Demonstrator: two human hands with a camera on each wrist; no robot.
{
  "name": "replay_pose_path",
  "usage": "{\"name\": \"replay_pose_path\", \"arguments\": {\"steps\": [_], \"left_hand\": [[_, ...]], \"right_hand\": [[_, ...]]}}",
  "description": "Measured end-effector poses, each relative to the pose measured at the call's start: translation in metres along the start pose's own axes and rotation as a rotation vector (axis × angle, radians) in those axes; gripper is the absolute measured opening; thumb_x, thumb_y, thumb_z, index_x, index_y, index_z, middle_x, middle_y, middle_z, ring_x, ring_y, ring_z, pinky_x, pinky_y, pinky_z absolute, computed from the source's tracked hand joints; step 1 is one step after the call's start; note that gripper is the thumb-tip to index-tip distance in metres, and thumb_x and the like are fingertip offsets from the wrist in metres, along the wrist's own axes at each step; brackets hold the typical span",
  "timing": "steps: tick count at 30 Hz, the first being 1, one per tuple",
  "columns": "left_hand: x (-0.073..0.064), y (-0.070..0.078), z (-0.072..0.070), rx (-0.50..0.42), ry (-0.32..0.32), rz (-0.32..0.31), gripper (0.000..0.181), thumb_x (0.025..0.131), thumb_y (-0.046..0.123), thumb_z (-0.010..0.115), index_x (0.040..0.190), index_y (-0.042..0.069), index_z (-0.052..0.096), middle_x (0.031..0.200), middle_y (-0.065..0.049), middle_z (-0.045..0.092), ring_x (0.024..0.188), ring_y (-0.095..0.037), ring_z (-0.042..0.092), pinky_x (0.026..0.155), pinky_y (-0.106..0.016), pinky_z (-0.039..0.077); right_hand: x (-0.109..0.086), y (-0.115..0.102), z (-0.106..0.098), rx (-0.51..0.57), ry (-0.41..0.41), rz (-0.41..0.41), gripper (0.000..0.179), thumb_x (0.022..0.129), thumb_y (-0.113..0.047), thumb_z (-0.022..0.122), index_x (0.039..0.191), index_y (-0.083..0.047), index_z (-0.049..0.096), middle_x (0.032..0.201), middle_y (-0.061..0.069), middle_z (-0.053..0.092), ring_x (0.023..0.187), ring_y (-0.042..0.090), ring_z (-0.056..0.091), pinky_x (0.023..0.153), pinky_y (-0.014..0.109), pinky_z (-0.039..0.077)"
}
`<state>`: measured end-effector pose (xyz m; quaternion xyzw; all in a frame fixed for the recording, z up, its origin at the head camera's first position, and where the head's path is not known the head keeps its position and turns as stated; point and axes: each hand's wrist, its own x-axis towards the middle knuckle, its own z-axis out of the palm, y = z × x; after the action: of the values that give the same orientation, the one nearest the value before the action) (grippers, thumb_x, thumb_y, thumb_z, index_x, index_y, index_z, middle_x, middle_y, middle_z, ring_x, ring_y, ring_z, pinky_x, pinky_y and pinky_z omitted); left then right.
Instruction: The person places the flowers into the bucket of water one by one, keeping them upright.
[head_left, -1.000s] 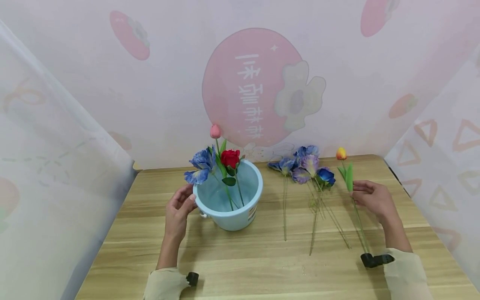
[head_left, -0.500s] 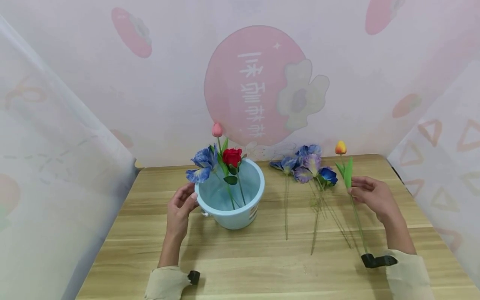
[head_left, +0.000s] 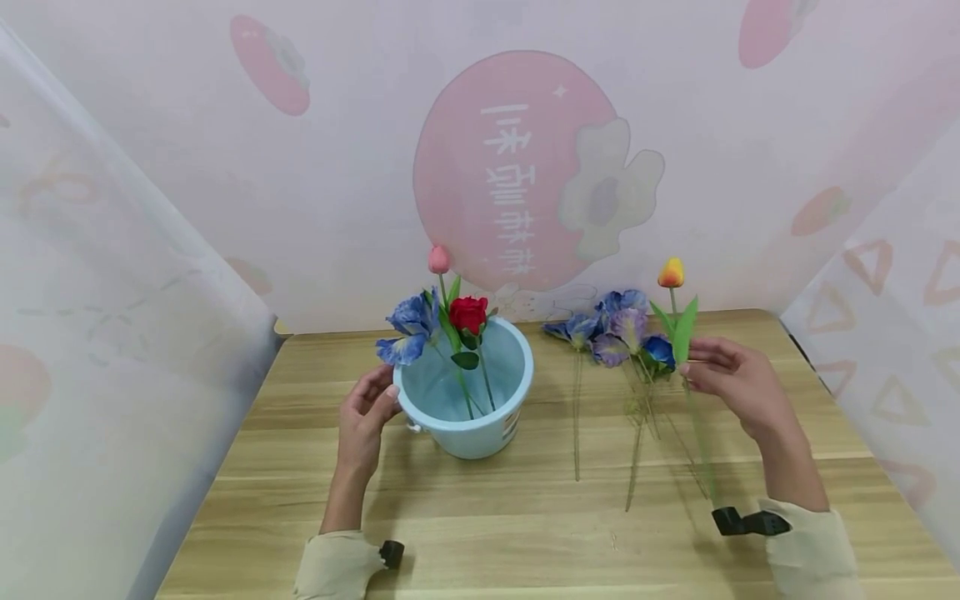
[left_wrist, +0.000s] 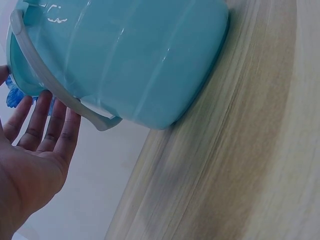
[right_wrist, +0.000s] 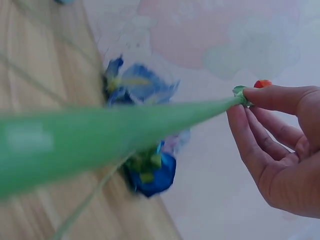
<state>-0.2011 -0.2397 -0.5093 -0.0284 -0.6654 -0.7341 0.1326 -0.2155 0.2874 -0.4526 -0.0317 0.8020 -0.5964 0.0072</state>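
Observation:
A light blue bucket [head_left: 468, 440] stands on the table, with a pink tulip [head_left: 438, 259], a red rose [head_left: 468, 315] and a blue iris [head_left: 411, 327] upright in it. My left hand [head_left: 362, 427] rests against the bucket's left rim; in the left wrist view its fingers lie fairly straight along the rim, near the pale handle [left_wrist: 47, 75]. On the right, my right hand [head_left: 738, 385] pinches a yellow-orange tulip [head_left: 671, 273] just below its leaves, between thumb and fingers. The right wrist view looks along the tulip's green stem [right_wrist: 125, 125] toward the pinch.
Right of the bucket lie several loose flowers: blue irises [head_left: 576, 329], a purple iris [head_left: 622, 337] and a dark blue rose [head_left: 658, 352], stems toward me. A printed cloth [head_left: 337, 192] rises behind the wooden table [head_left: 525, 533] and along both sides.
My right hand has raised the yellow-orange tulip and brought it leftward, beside the dark blue rose. The left hand stays at the bucket's rim; the head view has shifted slightly.

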Motion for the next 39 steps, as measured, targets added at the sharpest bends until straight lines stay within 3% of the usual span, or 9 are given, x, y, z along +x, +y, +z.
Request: {"name": "replay_pose_path", "arguments": {"steps": [6, 13, 19, 28, 39], "left_hand": [[0.0, -0.001, 0.0, 0.008, 0.003, -0.002, 0.038, 0.107, 0.007, 0.061, 0.143, -0.004, 0.059, 0.118, 0.003, 0.073, 0.1, -0.008, 0.071, 0.083, -0.024, 0.066], [0.0, 0.0, 0.0, 0.013, -0.002, -0.005, 0.039, 0.107, 0.008, 0.061, 0.144, -0.004, 0.059, 0.12, 0.003, 0.073, 0.102, -0.008, 0.071, 0.084, -0.025, 0.066], [0.0, 0.0, 0.0, 0.009, 0.003, -0.006, 0.038, 0.106, 0.006, 0.061, 0.143, -0.004, 0.059, 0.118, 0.004, 0.073, 0.1, -0.007, 0.072, 0.082, -0.025, 0.066], [0.0, 0.001, -0.001, 0.019, 0.004, -0.016, 0.038, 0.107, 0.008, 0.062, 0.143, -0.003, 0.059, 0.119, 0.004, 0.073, 0.102, -0.008, 0.071, 0.084, -0.026, 0.066], [0.0, 0.0, -0.001, 0.013, -0.006, -0.002, 0.038, 0.106, 0.007, 0.062, 0.143, -0.004, 0.059, 0.117, 0.002, 0.072, 0.099, -0.008, 0.071, 0.082, -0.026, 0.066]], "right_hand": [[0.002, -0.019, 0.016, 0.105, -0.005, -0.022, 0.057, 0.102, -0.013, 0.074, 0.149, 0.009, 0.05, 0.11, -0.018, 0.072, 0.101, -0.001, 0.074, 0.085, 0.023, 0.065], [0.008, -0.035, 0.033, 0.31, 0.045, -0.082, 0.035, 0.098, -0.003, 0.077, 0.131, -0.006, 0.064, 0.106, -0.01, 0.076, 0.095, 0.004, 0.078, 0.081, 0.023, 0.066], [0.011, -0.051, 0.048, 0.433, 0.075, -0.127, 0.031, 0.097, 0.001, 0.077, 0.124, -0.01, 0.066, 0.105, -0.005, 0.075, 0.092, 0.006, 0.078, 0.079, 0.023, 0.066], [0.02, -0.078, 0.075, 0.485, 0.085, -0.209, 0.031, 0.095, 0.003, 0.077, 0.123, -0.005, 0.068, 0.105, -0.002, 0.076, 0.09, 0.009, 0.079, 0.077, 0.025, 0.067], [0.034, -0.102, 0.107, 0.52, 0.089, -0.248, 0.032, 0.094, 0.004, 0.078, 0.124, -0.003, 0.067, 0.106, -0.002, 0.077, 0.091, 0.008, 0.078, 0.078, 0.025, 0.067]]}}
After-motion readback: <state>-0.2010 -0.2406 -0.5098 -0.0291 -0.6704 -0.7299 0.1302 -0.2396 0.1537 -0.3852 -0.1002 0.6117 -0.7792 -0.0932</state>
